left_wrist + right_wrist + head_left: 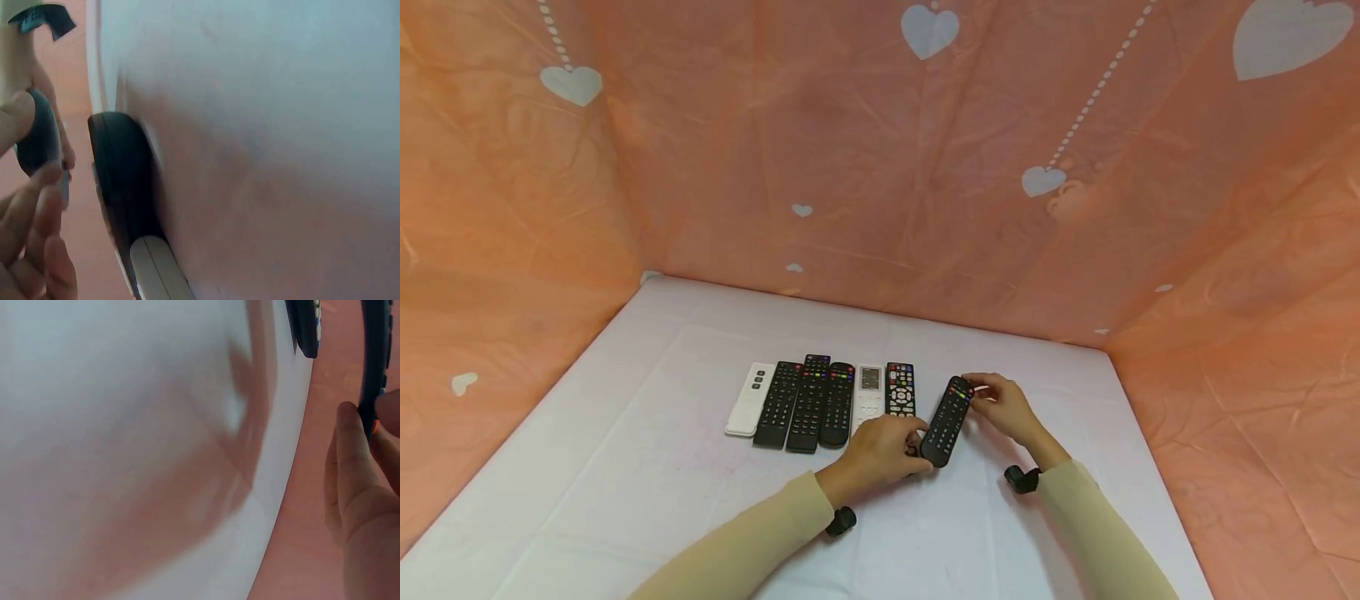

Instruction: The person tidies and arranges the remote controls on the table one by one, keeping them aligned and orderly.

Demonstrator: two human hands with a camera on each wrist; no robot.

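A black remote control (948, 422) with a few coloured buttons near its top is held at a slant over the right part of the white table. My right hand (1006, 408) pinches its upper end between thumb and fingers. At the lower end, my left hand (883, 450) has its thumb on one side and fingers on the other. The left wrist view shows this rounded end (40, 134) between thumb and fingertips. Just left of it lies a black remote with white buttons (901, 387), its lower part hidden by my left hand. A white remote with a screen (868, 400) lies beside that one.
Further left in the row are a rounded black remote (837, 404), a long black one (808, 404), another black one (778, 404) and a plain white one (751, 400). Orange cloth (865, 233) with pale hearts hangs behind and beside the white tabletop (647, 467).
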